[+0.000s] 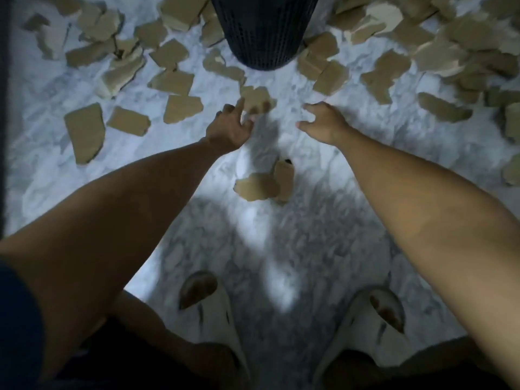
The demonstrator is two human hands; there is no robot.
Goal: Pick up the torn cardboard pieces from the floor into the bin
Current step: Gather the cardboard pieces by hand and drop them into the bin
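**Open Floor in the Middle, Bin at the Top**

The marble floor [281, 249] is open between the two arms. Two cardboard pieces [264, 184] lie there. The dark bin [264, 32] stands ahead, with cardboard scraps [174, 80] crowding both sides.

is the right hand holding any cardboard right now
No, the right hand hangs over bare floor with its fingers loosely curled and nothing in them.
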